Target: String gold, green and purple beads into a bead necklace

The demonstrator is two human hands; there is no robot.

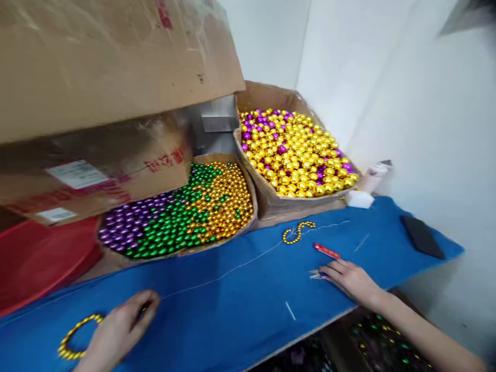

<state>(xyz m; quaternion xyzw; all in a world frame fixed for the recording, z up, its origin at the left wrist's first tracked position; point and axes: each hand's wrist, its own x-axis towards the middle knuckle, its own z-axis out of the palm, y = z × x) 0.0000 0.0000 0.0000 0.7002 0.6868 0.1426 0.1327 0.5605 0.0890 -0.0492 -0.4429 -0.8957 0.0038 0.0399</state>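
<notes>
Under right hand (352, 280), scissors (315, 276) half-hidden

I'm looking into what I take for a small bead workshop. What tells me is the worktable (232, 320) under blue cloth, with a thread (240, 266), small snips (314, 276) and short gold bead strings (299, 233) on it. Behind it I see open cardboard boxes (267, 203) heaped with shiny beads (298, 155) in bulk, and a carton (134, 150) with red print and paper labels.
</notes>
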